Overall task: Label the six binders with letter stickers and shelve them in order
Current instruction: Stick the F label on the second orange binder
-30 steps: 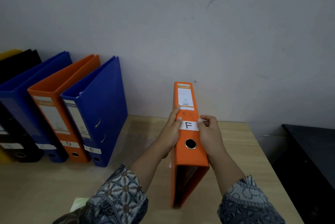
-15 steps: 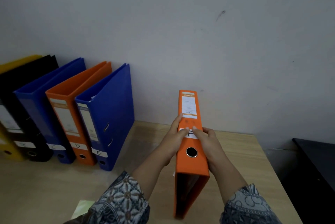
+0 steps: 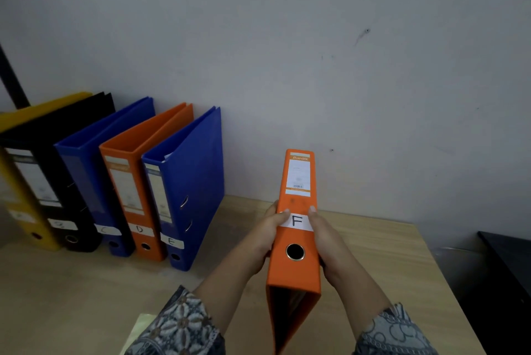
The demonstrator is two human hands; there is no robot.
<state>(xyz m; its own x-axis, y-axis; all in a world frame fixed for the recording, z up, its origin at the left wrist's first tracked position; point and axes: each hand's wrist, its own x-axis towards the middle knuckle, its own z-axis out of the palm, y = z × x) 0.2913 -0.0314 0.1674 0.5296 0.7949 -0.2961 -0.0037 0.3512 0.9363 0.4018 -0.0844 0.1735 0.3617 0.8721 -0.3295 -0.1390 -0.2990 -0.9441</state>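
I hold an orange binder point(image 3: 296, 265) spine-up over the wooden table point(image 3: 382, 257), tilted away from me. My left hand point(image 3: 265, 235) grips its left side and my right hand point(image 3: 323, 235) its right side, thumbs at the ends of a white F sticker point(image 3: 296, 222) on the spine. Against the wall at the left stands a row of leaning binders: yellow point(image 3: 21, 190), black point(image 3: 54, 179), blue marked C point(image 3: 94, 179), orange marked D point(image 3: 129, 190) and blue marked E point(image 3: 184, 190). The stickers on the yellow and black ones are too blurred to read.
A pale sheet point(image 3: 138, 328) lies at the table's near edge beside my left sleeve. A black surface point(image 3: 505, 268) stands past the table's right edge. Bare tabletop lies between the blue E binder and the one I hold.
The view has swung left and up, bringing the whole row into sight. My thumbs have slid apart along the sticker, uncovering the F. The binder stays in both hands.
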